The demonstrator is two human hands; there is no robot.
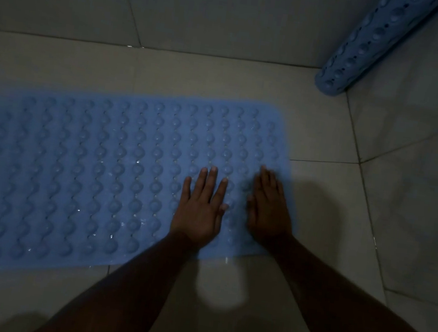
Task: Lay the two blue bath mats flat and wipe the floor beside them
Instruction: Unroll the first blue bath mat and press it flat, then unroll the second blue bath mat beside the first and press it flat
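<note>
bath mat point(85, 176) — light blue, bumpy; floor point(196, 79) — grey

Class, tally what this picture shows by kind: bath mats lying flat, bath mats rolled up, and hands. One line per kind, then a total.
Flat blue bumpy rubber bath mat on the tiled floor: 1
Rolled-up blue rubber bath mat leaning in the corner: 1
Bare hands pressed flat on the spread mat, left hand and right hand: 2
Total: 4

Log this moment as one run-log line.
left hand, right hand: pressing flat mat | rolled mat: corner | wiping: pending
</note>
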